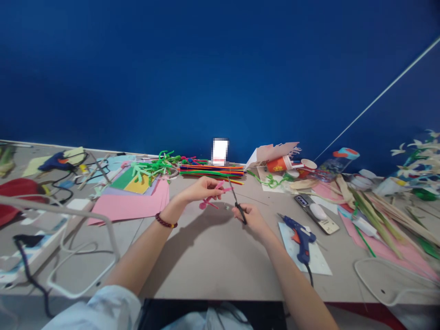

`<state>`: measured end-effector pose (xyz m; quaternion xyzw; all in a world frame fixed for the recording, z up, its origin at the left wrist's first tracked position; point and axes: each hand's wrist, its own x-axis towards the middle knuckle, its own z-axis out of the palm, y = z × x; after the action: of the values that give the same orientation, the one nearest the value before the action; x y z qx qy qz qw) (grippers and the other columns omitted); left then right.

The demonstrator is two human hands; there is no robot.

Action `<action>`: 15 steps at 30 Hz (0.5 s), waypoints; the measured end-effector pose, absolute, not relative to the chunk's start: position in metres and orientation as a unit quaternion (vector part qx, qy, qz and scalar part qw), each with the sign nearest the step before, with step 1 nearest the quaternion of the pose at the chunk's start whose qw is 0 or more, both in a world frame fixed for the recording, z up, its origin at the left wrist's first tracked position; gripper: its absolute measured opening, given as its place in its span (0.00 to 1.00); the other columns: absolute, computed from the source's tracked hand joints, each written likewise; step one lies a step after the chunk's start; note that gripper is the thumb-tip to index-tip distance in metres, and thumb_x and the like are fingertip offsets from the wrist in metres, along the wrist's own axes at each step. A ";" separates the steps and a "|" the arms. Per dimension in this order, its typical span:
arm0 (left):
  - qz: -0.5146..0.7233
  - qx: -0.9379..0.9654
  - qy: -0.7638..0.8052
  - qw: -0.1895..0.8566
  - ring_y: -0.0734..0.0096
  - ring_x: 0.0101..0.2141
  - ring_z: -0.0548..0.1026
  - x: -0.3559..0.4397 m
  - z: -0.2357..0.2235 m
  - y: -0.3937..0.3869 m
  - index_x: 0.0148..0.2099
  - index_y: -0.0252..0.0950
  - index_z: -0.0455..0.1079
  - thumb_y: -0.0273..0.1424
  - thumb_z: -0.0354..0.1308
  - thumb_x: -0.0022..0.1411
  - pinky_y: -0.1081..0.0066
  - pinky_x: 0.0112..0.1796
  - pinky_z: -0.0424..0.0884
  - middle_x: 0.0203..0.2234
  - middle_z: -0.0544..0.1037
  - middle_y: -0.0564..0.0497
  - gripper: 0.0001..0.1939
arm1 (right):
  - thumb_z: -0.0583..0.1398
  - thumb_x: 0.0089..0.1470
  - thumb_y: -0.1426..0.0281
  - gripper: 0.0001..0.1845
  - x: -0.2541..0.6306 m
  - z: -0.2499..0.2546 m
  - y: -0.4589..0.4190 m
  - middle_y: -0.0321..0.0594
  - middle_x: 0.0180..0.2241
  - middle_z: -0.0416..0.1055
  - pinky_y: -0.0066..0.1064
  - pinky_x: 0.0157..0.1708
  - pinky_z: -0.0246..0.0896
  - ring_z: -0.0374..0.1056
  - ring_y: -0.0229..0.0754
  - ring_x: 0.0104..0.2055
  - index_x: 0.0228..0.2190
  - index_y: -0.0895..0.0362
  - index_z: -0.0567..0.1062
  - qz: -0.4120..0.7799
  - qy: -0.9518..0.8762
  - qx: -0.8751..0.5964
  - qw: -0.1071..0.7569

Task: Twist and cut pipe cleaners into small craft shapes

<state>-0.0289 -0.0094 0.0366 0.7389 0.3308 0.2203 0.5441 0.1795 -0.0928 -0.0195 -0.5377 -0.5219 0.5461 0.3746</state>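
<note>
Pinched in my left hand (205,189) is a pink pipe-cleaner figure (206,203) with several short limbs and a rounded end hanging below the fingers. My right hand (252,217) is closed round the dark handles of a pair of scissors (239,208), whose blades point up and away. The blades stand close to the pink tip that sticks out to the right of my left fingers; whether they touch it I cannot tell. Both hands are over the table's middle. Behind them lies a bundle of colourful pipe cleaners (213,171).
Pink paper sheets (132,207) and green pipe-cleaner pieces (151,170) lie left. A blue glue gun (299,236) rests on a pale sheet at right, beside a phone (318,214). Further right are dried leaves (378,215). A power strip (44,245) sits at far left.
</note>
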 end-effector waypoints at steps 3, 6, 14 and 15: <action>0.225 0.738 0.328 0.545 0.81 0.20 0.65 -0.029 0.037 -0.010 0.30 0.31 0.71 0.42 0.59 0.55 0.80 0.20 0.60 0.23 0.73 0.51 0.17 | 0.64 0.39 0.50 0.25 0.179 -0.018 -0.093 0.28 0.14 0.50 0.26 0.17 0.36 0.43 0.30 0.17 0.15 0.57 0.63 0.541 -0.521 -0.541 0.377; 0.223 0.736 0.329 0.549 0.81 0.20 0.65 -0.028 0.037 -0.010 0.31 0.31 0.70 0.42 0.59 0.55 0.80 0.20 0.60 0.23 0.73 0.51 0.16 | 0.65 0.38 0.51 0.25 0.179 -0.016 -0.093 0.28 0.14 0.49 0.27 0.18 0.34 0.42 0.30 0.18 0.14 0.57 0.62 0.537 -0.523 -0.539 0.384; 0.225 0.730 0.333 0.552 0.81 0.21 0.66 -0.030 0.033 -0.007 0.31 0.31 0.71 0.41 0.59 0.55 0.80 0.20 0.60 0.24 0.74 0.50 0.16 | 0.63 0.39 0.50 0.26 0.177 -0.015 -0.094 0.30 0.14 0.53 0.28 0.20 0.37 0.45 0.31 0.18 0.13 0.57 0.62 0.524 -0.531 -0.540 0.389; 0.227 0.730 0.332 0.552 0.81 0.21 0.65 -0.030 0.033 -0.007 0.31 0.30 0.71 0.41 0.59 0.55 0.80 0.20 0.60 0.24 0.73 0.50 0.16 | 0.63 0.39 0.49 0.26 0.177 -0.014 -0.094 0.31 0.14 0.54 0.28 0.20 0.38 0.46 0.31 0.18 0.13 0.57 0.63 0.527 -0.527 -0.542 0.387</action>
<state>-0.0299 -0.0072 0.0333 0.7302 0.3325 0.2269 0.5520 0.1767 -0.0944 -0.0138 -0.5421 -0.5273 0.5274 0.3872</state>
